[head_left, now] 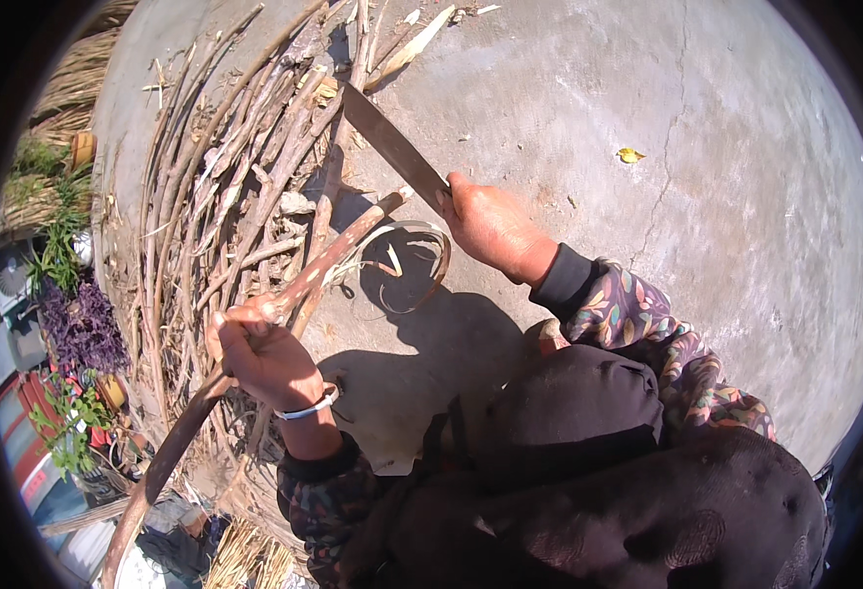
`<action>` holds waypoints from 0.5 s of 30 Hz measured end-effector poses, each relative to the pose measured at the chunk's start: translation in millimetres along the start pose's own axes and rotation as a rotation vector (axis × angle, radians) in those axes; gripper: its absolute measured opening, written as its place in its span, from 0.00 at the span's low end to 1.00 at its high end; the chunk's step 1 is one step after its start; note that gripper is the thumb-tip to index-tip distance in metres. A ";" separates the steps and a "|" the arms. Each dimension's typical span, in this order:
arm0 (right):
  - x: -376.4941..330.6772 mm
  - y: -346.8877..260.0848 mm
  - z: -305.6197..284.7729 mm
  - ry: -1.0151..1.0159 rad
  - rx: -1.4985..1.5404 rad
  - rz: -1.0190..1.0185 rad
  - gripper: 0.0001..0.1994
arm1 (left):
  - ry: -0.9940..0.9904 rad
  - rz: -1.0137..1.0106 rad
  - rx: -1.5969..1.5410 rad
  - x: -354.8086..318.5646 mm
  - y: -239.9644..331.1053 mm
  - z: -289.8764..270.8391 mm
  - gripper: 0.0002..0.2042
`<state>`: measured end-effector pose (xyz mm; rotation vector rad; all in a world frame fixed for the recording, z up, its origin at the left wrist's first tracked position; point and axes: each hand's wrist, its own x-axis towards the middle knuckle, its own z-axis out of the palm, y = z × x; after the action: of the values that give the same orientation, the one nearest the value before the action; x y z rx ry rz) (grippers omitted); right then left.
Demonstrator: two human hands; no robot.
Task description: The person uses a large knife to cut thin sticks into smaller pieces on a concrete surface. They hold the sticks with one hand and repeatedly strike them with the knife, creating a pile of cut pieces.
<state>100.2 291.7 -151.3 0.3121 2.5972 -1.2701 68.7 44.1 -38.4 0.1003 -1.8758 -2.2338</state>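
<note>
Extending over the branch pile (240, 167), a stick (338, 252) is clasped by the left grip (269, 358); beside the pile, a knife (392, 142) by the right grip (495, 228).

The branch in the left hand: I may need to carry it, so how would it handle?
The branch is probably stiff, since it looks thick and woody. It could swing awkwardly, reaching well past the left hand both ways. Laid down, it might roll, as it looks roughly round.

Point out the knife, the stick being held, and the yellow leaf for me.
Knife (393, 140): head view, middle of the blade.
Held stick (339, 249): head view, its upper stretch.
Yellow leaf (630, 155): head view, middle of the leaf.
</note>
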 end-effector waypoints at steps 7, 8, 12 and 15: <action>3.3 1.0 -10.0 0.035 0.049 -0.026 0.12 | 0.090 0.180 0.261 -10.4 -3.7 25.7 0.17; 0.6 1.2 -10.8 0.091 0.069 -0.061 0.12 | 0.104 0.174 0.267 -11.9 -1.9 29.1 0.17; 1.3 -4.4 -4.6 0.001 -0.004 0.000 0.12 | 0.064 0.157 0.205 -10.6 3.1 40.9 0.18; 5.9 -1.6 -2.9 -0.028 -0.011 0.020 0.12 | 0.021 0.163 0.082 -9.9 1.2 45.8 0.18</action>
<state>93.8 293.6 -150.1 0.3153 2.5702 -1.2438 69.5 90.2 -29.7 -0.0154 -1.8917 -2.0420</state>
